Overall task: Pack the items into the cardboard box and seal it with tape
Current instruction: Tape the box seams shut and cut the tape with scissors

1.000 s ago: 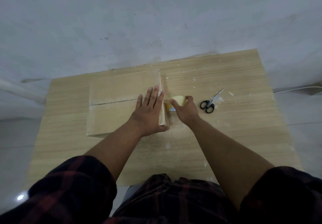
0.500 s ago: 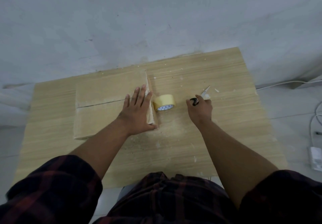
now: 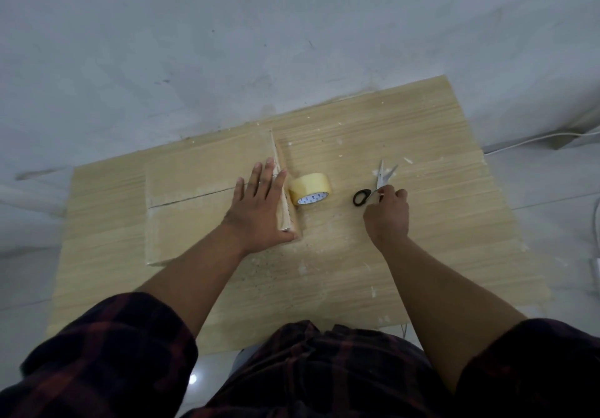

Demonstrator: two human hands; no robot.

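left hand (image 3: 259, 209): palm down, fingers straight and slightly spread, pressing flat on the cardboard box (image 3: 201, 170) near its right edge | left forearm (image 3: 201, 271): bare, stretched forward | right hand (image 3: 388, 216): knuckles up, fingers curled, gripping the handle of the scissors (image 3: 361, 196) | right forearm (image 3: 431, 287): bare, reaching forward, well apart from the left
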